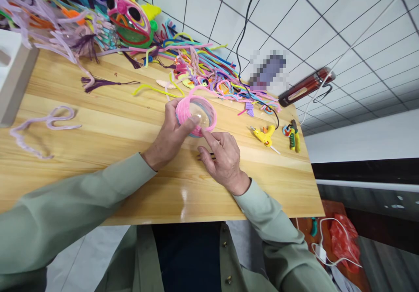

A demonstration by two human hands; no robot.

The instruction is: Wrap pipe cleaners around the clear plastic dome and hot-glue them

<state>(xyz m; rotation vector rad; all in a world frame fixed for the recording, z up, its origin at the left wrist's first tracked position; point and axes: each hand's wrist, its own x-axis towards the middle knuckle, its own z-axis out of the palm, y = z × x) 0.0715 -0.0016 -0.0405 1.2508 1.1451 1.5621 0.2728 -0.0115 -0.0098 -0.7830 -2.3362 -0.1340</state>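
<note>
Our green left sleeve [81,191] is leading to our left hand [167,141], clamping the pink cup [198,108] by its left side, while our right hand [224,159], thumb and forefinger apart, is touching its near rim, ahead-left.

Red flask [307,87] at the far corner of the desk [288,176], tiled wall [209,8] behind, red bag [346,240] (crumpled, white cord [334,219] across it) right of the desk

A round, clear-looking cup [199,115], its rim and side wrapped in pink fuzzy strands [185,108], sits tilted between the hands, open end showing.
</note>
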